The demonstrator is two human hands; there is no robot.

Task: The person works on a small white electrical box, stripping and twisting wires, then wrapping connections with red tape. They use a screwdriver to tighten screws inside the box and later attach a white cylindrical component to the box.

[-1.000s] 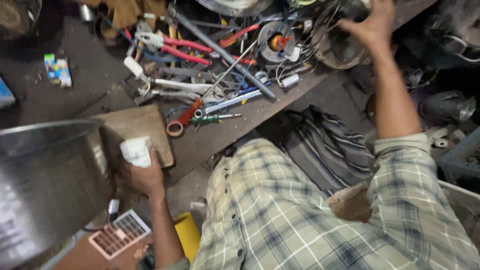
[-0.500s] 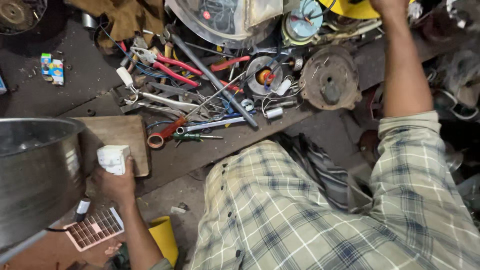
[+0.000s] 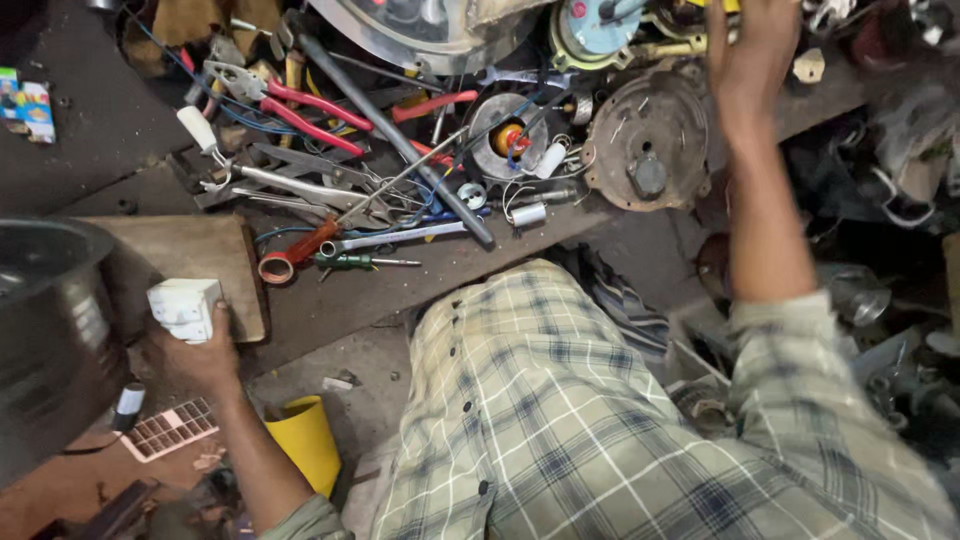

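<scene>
Right hand [image 3: 752,55] fingers cut off by top edge; grip hidden.

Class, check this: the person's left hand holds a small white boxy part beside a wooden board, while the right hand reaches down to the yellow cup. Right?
Not quite. In the head view the right hand reaches up into the clutter at the bench's back, not to the yellow cup. The left hand does hold the white boxy part beside the wooden board.

Bare strip of dark worktop [image 3: 400,290] free between the wooden board [image 3: 185,265] and the checked shirt, tangle of red-handled pliers [image 3: 300,110], long grey metal rod [image 3: 400,140] and round rusty metal housing [image 3: 648,140] crowding the far side, large steel pot [image 3: 50,320] blocking the left
</scene>
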